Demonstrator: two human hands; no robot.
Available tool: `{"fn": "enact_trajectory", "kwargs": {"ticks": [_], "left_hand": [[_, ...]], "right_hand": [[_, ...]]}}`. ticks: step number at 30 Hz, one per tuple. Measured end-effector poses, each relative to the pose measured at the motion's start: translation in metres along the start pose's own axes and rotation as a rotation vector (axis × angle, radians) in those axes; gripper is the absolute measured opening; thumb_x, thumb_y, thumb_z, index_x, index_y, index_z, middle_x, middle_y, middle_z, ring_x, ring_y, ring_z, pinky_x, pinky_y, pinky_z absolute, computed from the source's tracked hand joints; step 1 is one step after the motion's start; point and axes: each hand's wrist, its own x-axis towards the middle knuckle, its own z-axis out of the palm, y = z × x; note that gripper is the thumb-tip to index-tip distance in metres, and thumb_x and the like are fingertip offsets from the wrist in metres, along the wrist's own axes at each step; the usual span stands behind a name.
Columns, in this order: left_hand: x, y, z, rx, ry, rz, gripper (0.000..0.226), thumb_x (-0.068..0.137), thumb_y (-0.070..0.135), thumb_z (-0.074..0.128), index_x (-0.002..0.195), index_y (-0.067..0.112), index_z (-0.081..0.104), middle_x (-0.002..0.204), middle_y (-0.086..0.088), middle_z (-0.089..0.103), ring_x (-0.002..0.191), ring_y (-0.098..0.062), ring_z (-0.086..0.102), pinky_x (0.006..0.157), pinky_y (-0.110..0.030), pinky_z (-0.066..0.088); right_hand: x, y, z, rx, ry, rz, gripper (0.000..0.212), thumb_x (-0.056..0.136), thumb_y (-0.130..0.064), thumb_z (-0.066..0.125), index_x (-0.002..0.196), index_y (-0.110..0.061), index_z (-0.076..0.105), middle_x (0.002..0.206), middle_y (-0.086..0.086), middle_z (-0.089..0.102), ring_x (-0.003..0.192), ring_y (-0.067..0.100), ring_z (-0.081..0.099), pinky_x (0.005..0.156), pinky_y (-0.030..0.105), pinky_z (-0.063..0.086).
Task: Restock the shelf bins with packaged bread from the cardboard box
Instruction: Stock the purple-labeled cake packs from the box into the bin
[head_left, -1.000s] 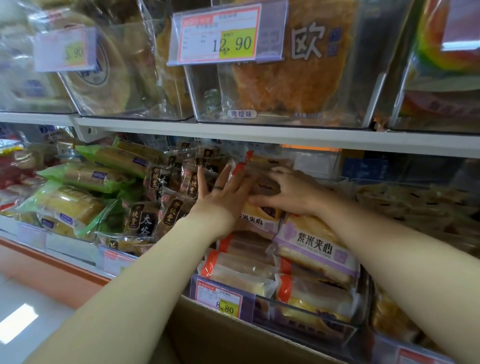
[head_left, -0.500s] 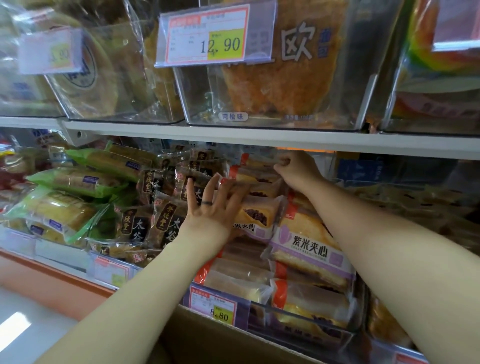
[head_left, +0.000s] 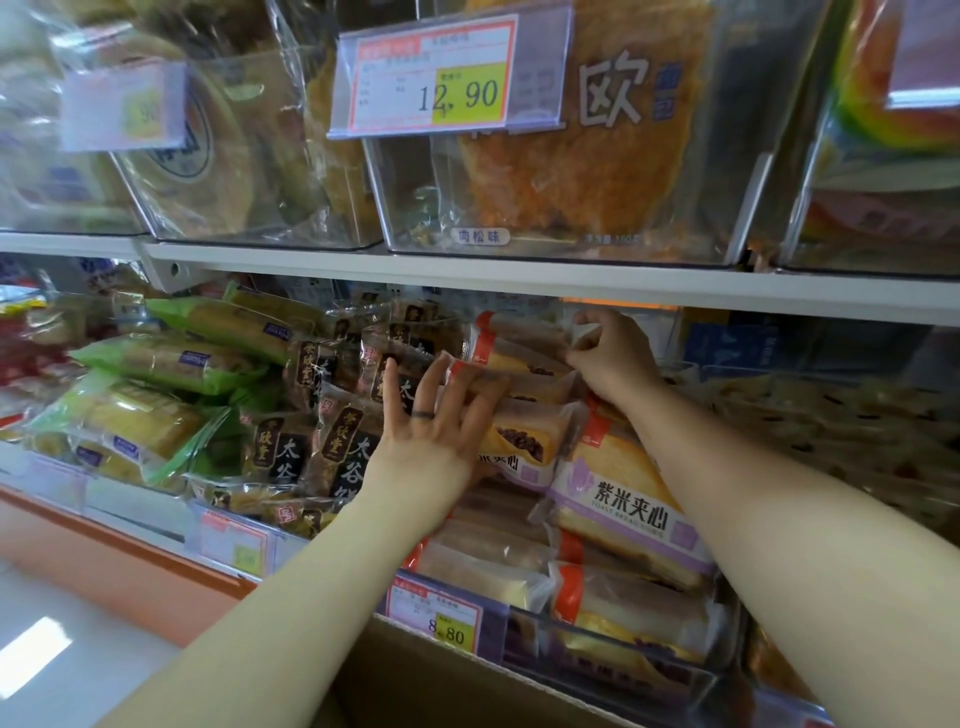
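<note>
Shop: price tags on shelf bins (packaged bread stacked inside).

The light is bright and even and falls from above. A white patch of glare lies on the floor at lower left. The clear bins on the upper shelf carry streaky reflections, and the space beneath that shelf is dimmer. The middle price tag reads sharply, while the tag to its left is washed out and blurred. The left hand and right hand sit in the sharpest area; the left one throws a soft shadow on the bread packet under it. The packets at far right are smeared and soft. The wide lens bends the shelf line and stretches the forearms near the bottom edge, where they look pale.
</note>
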Motion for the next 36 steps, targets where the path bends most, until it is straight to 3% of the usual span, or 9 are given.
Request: {"fn": "enact_trajectory", "kwargs": {"ticks": [5, 9, 11, 15, 20, 26, 31, 34, 36], "left_hand": [[-0.003, 0.002, 0.002, 0.064, 0.063, -0.017, 0.063, 0.078, 0.027, 0.058, 0.138, 0.015, 0.043, 0.125, -0.016, 0.058, 0.123, -0.038, 0.051, 0.107, -0.069, 0.017], [0.007, 0.003, 0.004, 0.055, 0.074, -0.051, 0.053, 0.081, 0.017, 0.054, 0.134, 0.015, 0.045, 0.12, -0.016, 0.061, 0.12, -0.037, 0.054, 0.106, -0.068, 0.018], [0.008, 0.001, 0.004, 0.052, 0.056, -0.035, 0.058, 0.079, 0.021, 0.061, 0.135, 0.015, 0.044, 0.12, -0.016, 0.061, 0.119, -0.036, 0.054, 0.105, -0.069, 0.022], [0.003, -0.005, 0.001, 0.023, 0.025, 0.027, 0.083, 0.069, 0.047, 0.072, 0.139, 0.016, 0.038, 0.127, -0.016, 0.058, 0.122, -0.035, 0.053, 0.105, -0.069, 0.021], [0.0, -0.011, -0.004, 0.02, -0.01, 0.051, 0.09, 0.061, 0.048, 0.077, 0.138, 0.017, 0.043, 0.132, -0.014, 0.056, 0.123, -0.036, 0.052, 0.103, -0.07, 0.022], [-0.002, -0.006, -0.007, -0.006, -0.071, -0.001, 0.09, 0.059, 0.04, 0.082, 0.135, 0.014, 0.039, 0.13, -0.018, 0.057, 0.123, -0.037, 0.052, 0.103, -0.071, 0.024], [0.004, -0.006, -0.006, -0.03, -0.122, -0.011, 0.075, 0.069, 0.045, 0.064, 0.137, 0.022, 0.04, 0.125, -0.015, 0.061, 0.12, -0.035, 0.055, 0.104, -0.07, 0.021], [0.014, -0.005, -0.006, -0.052, -0.206, -0.011, 0.08, 0.064, 0.037, 0.077, 0.136, 0.025, 0.045, 0.128, -0.015, 0.059, 0.121, -0.036, 0.054, 0.1, -0.072, 0.02], [0.026, -0.004, -0.012, -0.12, -0.282, 0.0, 0.087, 0.073, 0.024, 0.075, 0.147, 0.03, 0.03, 0.147, -0.017, 0.038, 0.137, -0.037, 0.034, 0.102, -0.072, 0.01]], "right_hand": [[-0.003, 0.004, 0.004, -0.02, 0.094, -0.128, 0.031, 0.085, -0.013, 0.066, 0.115, -0.014, 0.057, 0.092, 0.002, 0.06, 0.092, 0.019, 0.059, 0.072, 0.022, 0.035], [0.003, 0.004, -0.002, -0.055, -0.069, -0.118, 0.045, 0.089, -0.019, 0.063, 0.132, -0.015, 0.051, 0.116, 0.01, 0.061, 0.11, 0.025, 0.056, 0.082, 0.023, 0.036], [0.002, 0.004, -0.006, -0.069, -0.114, -0.117, 0.045, 0.093, -0.024, 0.058, 0.136, -0.016, 0.048, 0.127, 0.008, 0.057, 0.117, 0.024, 0.052, 0.087, 0.023, 0.034], [-0.011, -0.001, -0.012, -0.15, 0.061, -0.206, 0.031, 0.094, -0.035, 0.052, 0.12, -0.019, 0.06, 0.123, 0.003, 0.058, 0.112, 0.019, 0.055, 0.087, 0.025, 0.039], [-0.022, -0.025, 0.002, -0.503, -0.371, -0.326, 0.046, 0.096, -0.054, 0.032, 0.129, -0.032, 0.056, 0.144, 0.0, 0.046, 0.134, 0.024, 0.036, 0.108, 0.04, 0.029], [-0.023, -0.045, 0.014, -0.337, -0.567, -0.308, 0.038, 0.097, -0.036, 0.036, 0.112, -0.023, 0.068, 0.13, 0.004, 0.057, 0.122, 0.023, 0.047, 0.107, 0.04, 0.031], [-0.028, -0.034, -0.012, -0.212, -0.412, -0.279, 0.045, 0.093, -0.042, 0.05, 0.137, -0.029, 0.048, 0.147, -0.002, 0.042, 0.134, 0.018, 0.038, 0.11, 0.034, 0.029], [-0.037, -0.027, -0.03, -0.334, -0.546, -0.234, 0.069, 0.083, -0.051, 0.063, 0.143, -0.033, 0.035, 0.154, -0.002, 0.026, 0.138, 0.019, 0.031, 0.109, 0.034, 0.029], [-0.043, -0.022, -0.029, -0.545, -0.602, -0.251, 0.075, 0.085, -0.049, 0.061, 0.148, -0.036, 0.022, 0.159, -0.001, 0.006, 0.141, 0.021, 0.025, 0.114, 0.038, 0.025]]}}
